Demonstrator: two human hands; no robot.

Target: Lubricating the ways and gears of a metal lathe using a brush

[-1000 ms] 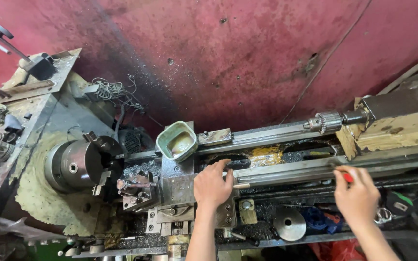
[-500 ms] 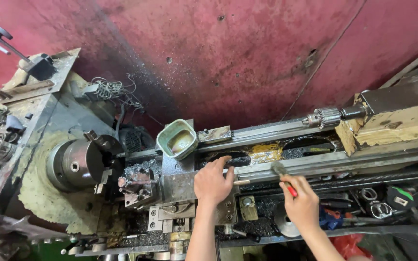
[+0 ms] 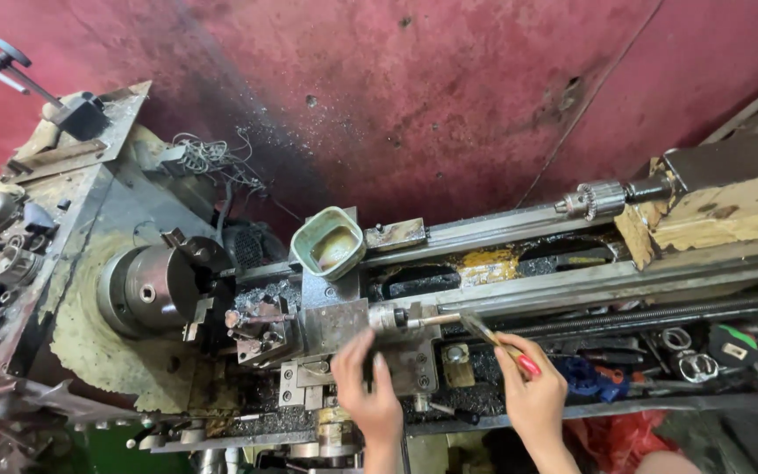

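Resting left hand [image 3: 366,386] flat, fingers spread and holding nothing, on the lathe carriage [image 3: 335,329]. Gripping a red-handled brush [image 3: 495,342] in closed right hand [image 3: 532,391], bristles lying against the lathe bed [image 3: 572,281] beside the green cup [image 3: 328,241].

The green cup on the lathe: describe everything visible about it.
The green cup is a squarish container with rounded corners and a pale, worn rim. It looks like plastic or enamel and is grimy. It stands upright and open on the lathe carriage, behind the tool post and right of the chuck. Murky brownish residue shows inside. Neither hand touches it.
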